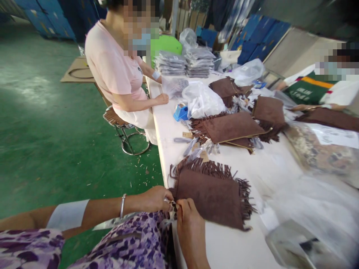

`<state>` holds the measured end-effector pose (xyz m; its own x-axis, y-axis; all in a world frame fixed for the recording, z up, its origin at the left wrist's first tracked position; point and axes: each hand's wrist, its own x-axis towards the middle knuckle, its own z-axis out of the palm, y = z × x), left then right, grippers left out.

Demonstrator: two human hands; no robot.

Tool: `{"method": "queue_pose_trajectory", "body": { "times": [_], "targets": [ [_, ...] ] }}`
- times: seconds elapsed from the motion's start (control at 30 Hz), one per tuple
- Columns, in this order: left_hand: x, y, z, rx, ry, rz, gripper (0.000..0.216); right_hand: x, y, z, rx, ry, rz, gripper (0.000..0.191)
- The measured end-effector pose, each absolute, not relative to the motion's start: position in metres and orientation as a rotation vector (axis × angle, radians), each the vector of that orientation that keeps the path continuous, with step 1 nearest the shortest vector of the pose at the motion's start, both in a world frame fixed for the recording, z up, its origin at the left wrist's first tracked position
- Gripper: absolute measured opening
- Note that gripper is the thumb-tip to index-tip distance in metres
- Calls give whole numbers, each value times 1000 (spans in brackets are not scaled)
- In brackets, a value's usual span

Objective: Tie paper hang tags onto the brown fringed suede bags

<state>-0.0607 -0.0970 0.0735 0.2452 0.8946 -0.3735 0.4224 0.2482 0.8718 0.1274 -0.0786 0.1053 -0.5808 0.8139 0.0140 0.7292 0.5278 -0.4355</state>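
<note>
A brown suede pouch with fringe (213, 194) lies on the white table (224, 246) in front of me. My left hand (155, 198) pinches its near corner at the table edge. My right hand (188, 220) is closed just beside it, fingers pinched on something small at the same corner; I cannot make out what. A bracelet sits on my left wrist.
More brown fringed pouches (232, 127) and plastic bags (202, 99) lie farther along the table. A person in a pink shirt (114, 71) sits on a stool at the left edge. Stacks of packed bags (185, 63) stand at the far end. Another person (322, 86) is at the right.
</note>
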Motion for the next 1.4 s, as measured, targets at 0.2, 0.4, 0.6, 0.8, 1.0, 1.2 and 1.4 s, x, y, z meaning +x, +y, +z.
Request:
{"method": "queue_pose_trajectory", "body": {
  "times": [0.2, 0.4, 0.6, 0.8, 1.0, 1.2, 1.4],
  "targets": [
    [-59, -99, 73, 1523, 1437, 518, 20, 121, -79, 109, -1326, -2717, 351, 21],
    [-57, -100, 76, 1564, 1492, 475, 22, 119, -76, 110, -1282, -2809, 296, 21],
    [-57, -98, 84, 1593, 1527, 431, 19, 121, -72, 107, -1254, -2879, 255, 19],
    [-59, -96, 90, 1528, 1476, 459, 15, 116, -69, 112, -1236, -2937, 249, 21],
    [-61, -97, 81, 1157, 1297, 550, 18, 109, -67, 116, -1251, -2990, 261, 23],
    [-63, -100, 79, 512, 1108, 570, 26, 113, -67, 110, -1276, -2923, 408, 23],
    [-67, -97, 69, 302, 887, 385, 18, 118, -72, 110, -1258, -2902, 562, 26]
  ]
}}
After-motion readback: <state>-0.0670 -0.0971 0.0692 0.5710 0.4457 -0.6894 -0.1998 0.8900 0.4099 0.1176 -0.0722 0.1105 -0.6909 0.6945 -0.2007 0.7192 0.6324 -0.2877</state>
